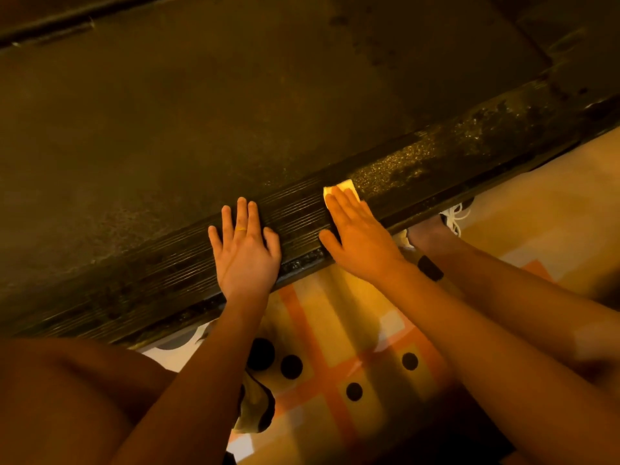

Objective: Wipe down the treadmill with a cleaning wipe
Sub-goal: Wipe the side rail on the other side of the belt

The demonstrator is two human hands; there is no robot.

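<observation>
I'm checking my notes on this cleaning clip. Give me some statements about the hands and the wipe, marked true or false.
1. The right hand presses the wipe flat on the treadmill's side rail. True.
2. The left hand holds a second wipe. False: it rests bare on the side rail.
3. The right hand is curled into a fist. False: it lies flat, fingers straight.
4. The left hand wears a ring. True.

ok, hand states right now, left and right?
Left hand: open, flat on the treadmill side rail, holding nothing.
Right hand: open, fingers straight, pressing the wipe on the rail.
</observation>
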